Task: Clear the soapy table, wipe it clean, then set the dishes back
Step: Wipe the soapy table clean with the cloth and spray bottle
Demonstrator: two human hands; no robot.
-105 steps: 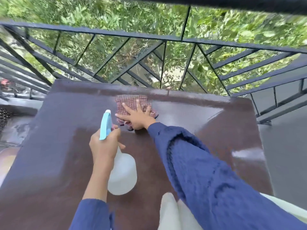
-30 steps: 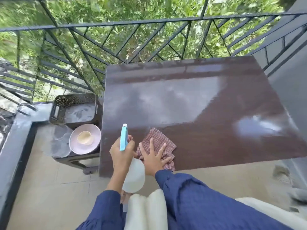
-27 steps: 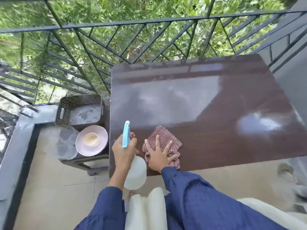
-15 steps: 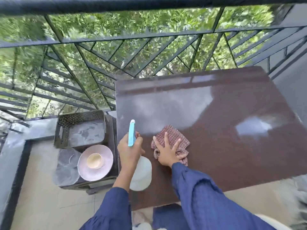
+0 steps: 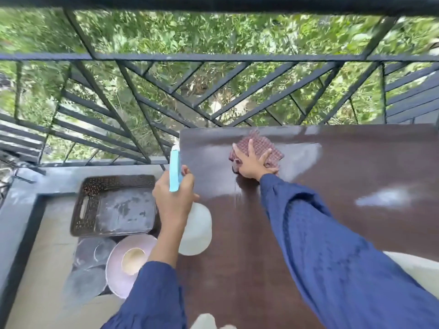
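The dark brown table (image 5: 356, 222) shines wet, with pale streaks near its far edge. My right hand (image 5: 253, 163) lies flat, fingers spread, on a red checked cloth (image 5: 261, 147) close to the table's far left corner. My left hand (image 5: 174, 197) grips a white spray bottle (image 5: 196, 230) with a light blue head, held upright over the table's left edge. On a low stand to the left sit a pink plate (image 5: 114, 274) with a small cream bowl (image 5: 133, 261) in it, and clear glass plates (image 5: 89, 257) beside them.
A dark perforated tray (image 5: 114, 205) rests behind the dishes on the low stand. A black metal railing (image 5: 213, 58) runs close along the table's far side, with greenery beyond. A grey ledge (image 5: 21, 198) borders the tiled floor at the left.
My right hand has slid the cloth from the table's near left part up to its far left corner. My left hand with the bottle has stayed over the left edge.
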